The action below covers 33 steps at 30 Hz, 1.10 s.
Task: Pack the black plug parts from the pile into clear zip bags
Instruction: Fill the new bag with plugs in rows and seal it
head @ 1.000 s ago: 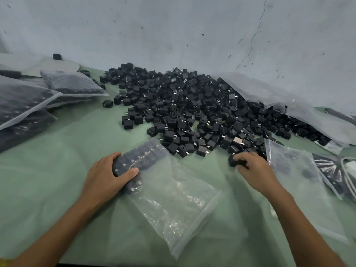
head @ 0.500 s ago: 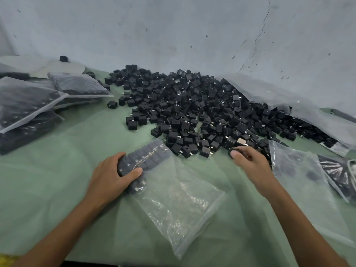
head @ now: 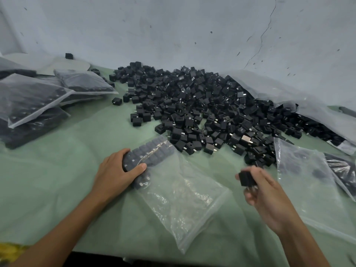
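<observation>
**Step in hand:** filling one bag.

**Left hand:** The left hand (head: 117, 170) lies on the green desk (head: 67, 160). Its grip is curled round a row of plug parts inside the clear zip bag (head: 183, 193) and holds them through the film, thumb on the near side and fingers over the far side. That row sits at the far-left end of the bag. The rest of the bag lies flat and looks empty, running toward the near right.

**Right hand:** The right hand (head: 269, 197) is to the right of the bag and apart from it. Its grip pinches a single black plug part (head: 245, 177) between thumb and fingertips, with metal prongs showing below.

**Surroundings:** The pile (head: 202, 108) lies behind the hands, large, and reaches back toward the wall. Filled bags (head: 32, 97) are stacked at far left. Spare bags (head: 304, 170) lie at right.

**Judgement:** The task is far from done, given the size of the pile and how little this bag holds.

**Next move:** The held part must be carried to the bag's mouth and seated beside the row while the left hand steadies it. Which end is the mouth cannot be told for certain, though a strip along the near-right edge suggests that end.
</observation>
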Available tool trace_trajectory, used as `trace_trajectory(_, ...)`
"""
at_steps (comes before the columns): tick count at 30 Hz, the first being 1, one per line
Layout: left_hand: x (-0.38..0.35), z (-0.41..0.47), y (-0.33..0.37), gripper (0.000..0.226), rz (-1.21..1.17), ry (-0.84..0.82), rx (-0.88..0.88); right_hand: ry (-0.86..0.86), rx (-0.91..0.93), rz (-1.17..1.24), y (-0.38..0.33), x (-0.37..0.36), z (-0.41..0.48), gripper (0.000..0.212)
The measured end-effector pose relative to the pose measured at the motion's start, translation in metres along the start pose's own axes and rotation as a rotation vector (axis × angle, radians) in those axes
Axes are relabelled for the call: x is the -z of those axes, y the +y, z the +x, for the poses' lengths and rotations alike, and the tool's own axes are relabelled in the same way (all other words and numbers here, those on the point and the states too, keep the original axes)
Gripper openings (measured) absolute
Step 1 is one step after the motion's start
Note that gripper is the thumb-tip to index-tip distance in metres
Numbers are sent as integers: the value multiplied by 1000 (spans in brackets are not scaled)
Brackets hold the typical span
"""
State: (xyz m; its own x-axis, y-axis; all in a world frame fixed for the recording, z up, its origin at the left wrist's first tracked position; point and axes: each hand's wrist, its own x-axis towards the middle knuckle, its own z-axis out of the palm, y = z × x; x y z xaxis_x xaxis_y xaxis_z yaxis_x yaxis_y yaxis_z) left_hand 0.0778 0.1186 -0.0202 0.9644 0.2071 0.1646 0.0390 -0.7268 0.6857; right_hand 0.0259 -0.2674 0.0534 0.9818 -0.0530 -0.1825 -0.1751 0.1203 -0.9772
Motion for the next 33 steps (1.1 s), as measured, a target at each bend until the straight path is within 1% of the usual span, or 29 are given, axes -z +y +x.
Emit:
trace_trajectory(2,0,0,1,86,-2,-2,0,-70,-85,32,17,3,-21,27)
trace_trajectory(3,0,0,2,85,-3,-2,5,-126,-131,15,24,4,-31,28)
trace_trajectory(4,0,-1,3,85,-3,-3,11,-195,-174,-53,29,3,-39,29)
trace_trajectory(5,0,-1,4,85,-2,-4,16,-276,-199,-171,32,1,-45,29)
trace_trajectory(7,1,-2,5,86,-2,-7,19,-417,-205,-398,36,-9,-52,30)
trace_trajectory(8,1,-2,5,86,-4,-9,21,-442,-199,-422,38,-16,-51,31)
trace_trajectory(10,2,-3,6,87,-9,-16,27,-400,-190,-307,46,-37,-48,37)
trace_trajectory(12,3,-4,6,88,-12,-20,34,-317,-212,-103,57,-58,-41,41)
trace_trajectory(13,3,-5,7,88,-10,-21,34,-296,-226,5,61,-69,-36,39)
trace_trajectory(15,4,-6,7,89,-9,-26,38,-308,-268,191,66,-86,-26,38)
trace_trajectory(17,4,-6,8,88,-15,-27,43,-363,-297,317,69,-98,-16,41)
trace_trajectory(19,5,-5,8,88,-14,-27,42,-409,-291,351,70,-110,-4,43)
trace_trajectory(22,5,-5,7,88,-10,-29,39,-396,-269,333,69,-129,15,42)
trace_trajectory(24,4,-6,6,88,-9,-26,42,-428,-212,264,65,-142,26,30)
trace_trajectory(25,4,-5,6,88,-8,-25,42,-459,-161,186,61,-148,28,23)
trace_trajectory(27,4,-5,6,87,-5,-26,42,-504,-47,17,57,-158,31,22)
trace_trajectory(28,3,-5,5,86,-5,-25,41,-483,-11,-50,56,-162,31,24)
trace_trajectory(31,3,-4,3,80,-7,-17,33,-342,61,-262,55,-169,32,34)
trace_trajectory(33,2,-4,3,77,-5,-13,29,-289,125,-342,53,-172,31,31)
